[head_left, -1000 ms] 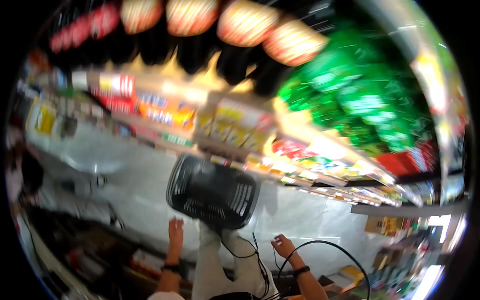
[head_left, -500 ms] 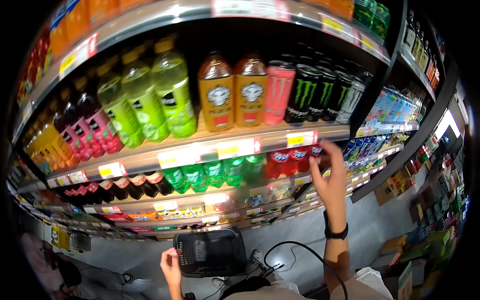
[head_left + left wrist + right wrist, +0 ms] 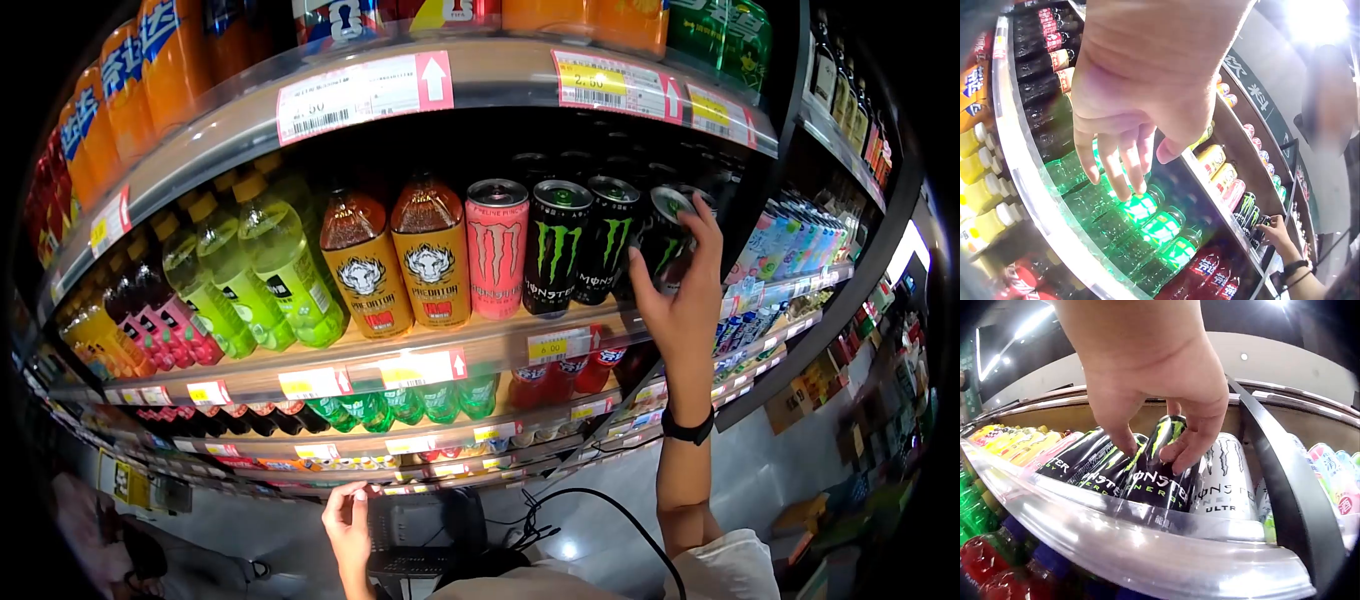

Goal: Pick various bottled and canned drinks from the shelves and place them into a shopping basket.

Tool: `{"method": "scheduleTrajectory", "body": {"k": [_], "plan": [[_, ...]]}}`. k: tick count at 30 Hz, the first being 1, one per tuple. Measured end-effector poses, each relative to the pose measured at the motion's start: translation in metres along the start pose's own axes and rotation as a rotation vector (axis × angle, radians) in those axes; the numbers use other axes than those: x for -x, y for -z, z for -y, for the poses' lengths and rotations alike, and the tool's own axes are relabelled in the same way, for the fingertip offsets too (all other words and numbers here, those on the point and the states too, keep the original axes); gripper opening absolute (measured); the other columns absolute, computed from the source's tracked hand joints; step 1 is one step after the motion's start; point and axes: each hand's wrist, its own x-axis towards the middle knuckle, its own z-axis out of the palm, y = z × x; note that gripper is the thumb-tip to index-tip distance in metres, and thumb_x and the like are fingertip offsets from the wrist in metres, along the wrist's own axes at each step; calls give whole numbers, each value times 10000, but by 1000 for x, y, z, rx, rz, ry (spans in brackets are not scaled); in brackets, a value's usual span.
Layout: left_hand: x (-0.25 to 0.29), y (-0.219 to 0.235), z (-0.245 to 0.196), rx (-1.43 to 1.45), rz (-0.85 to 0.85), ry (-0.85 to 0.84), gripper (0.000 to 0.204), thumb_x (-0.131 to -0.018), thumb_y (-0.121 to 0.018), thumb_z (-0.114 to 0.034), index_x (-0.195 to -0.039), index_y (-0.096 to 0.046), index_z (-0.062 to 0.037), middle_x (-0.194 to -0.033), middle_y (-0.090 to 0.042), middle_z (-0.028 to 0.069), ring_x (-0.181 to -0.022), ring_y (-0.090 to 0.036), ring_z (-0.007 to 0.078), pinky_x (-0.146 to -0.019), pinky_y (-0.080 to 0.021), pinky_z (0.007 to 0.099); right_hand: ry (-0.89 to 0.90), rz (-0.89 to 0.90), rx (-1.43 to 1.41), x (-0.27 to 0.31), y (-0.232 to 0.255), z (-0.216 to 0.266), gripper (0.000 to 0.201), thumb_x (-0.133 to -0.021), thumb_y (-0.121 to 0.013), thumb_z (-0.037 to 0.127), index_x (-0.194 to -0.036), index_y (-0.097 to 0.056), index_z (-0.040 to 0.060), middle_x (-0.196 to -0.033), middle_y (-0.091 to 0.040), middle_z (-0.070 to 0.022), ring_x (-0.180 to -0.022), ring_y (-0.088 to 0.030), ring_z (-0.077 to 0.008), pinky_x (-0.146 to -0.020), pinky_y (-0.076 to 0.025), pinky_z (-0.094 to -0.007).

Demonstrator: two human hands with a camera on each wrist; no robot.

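Head — can (image 3: 661,246), shelf (image 3: 490,343), grey floor (image 3: 762,468)

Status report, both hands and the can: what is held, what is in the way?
Right hand gripping black Monster can. Left hand holding nothing. Neighbours close: second black can one side, white can other; clear shelf lip in front.

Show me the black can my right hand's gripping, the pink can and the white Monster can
Gripped black can (image 3: 1159,483): right wrist view, front, on white lettering.
Pink can (image 3: 496,248): head view, middle of its front.
White Monster can (image 3: 1230,474): right wrist view, middle of its front.
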Motion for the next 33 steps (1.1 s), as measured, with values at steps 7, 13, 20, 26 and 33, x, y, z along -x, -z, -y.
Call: {"method": "scheduleTrajectory", "body": {"k": [7,13,20,26,33], "plan": [[-20,1,-1,58,142,-23,136,-1025,-614,-46,-1107,-656,55,-986,-750,138,-942,-710,174,-892,-551,314,215,-139,-163,27,4,4,574,-771,-858,-9,-1118,-406,59,-1419,-521,-323,-1059,-696,-354,-787,-573,-363],[-40,-20,-55,48,355,-187,214,-952,-701,-43,-1148,-660,33,-1024,-768,113,-1000,-710,182,-943,-531,321,191,-343,-374,48,26,73,796,-750,-882,25,-1287,-299,100,-1360,-508,-271,-1143,-618,-321,-982,-537,-401],[-55,-73,-101,316,966,-264,663,-836,-839,-157,-1406,-526,-29,-1408,-577,128,-1189,-618,259,-963,-528,383,-345,527,-955,74,34,157,743,-703,-914,3,-1300,-477,77,-1161,-645,-88,-1017,-681,-159,-836,-583,-306],[-42,-87,-119,185,814,-172,609,-860,-831,-239,-1348,-565,10,-1249,-619,170,-1164,-622,288,-948,-512,384,-417,605,-888,81,25,160,721,-709,-930,63,-1285,-497,75,-1142,-652,-55,-1000,-668,-115,-822,-569,-289],[-50,-89,-102,56,667,-444,623,-868,-813,-133,-1407,-521,-27,-1371,-597,172,-1229,-605,275,-965,-513,376,-221,464,-702,78,37,138,672,-756,-900,63,-1323,-540,73,-1183,-677,-67,-945,-686,-102,-663,-535,-209]]}}
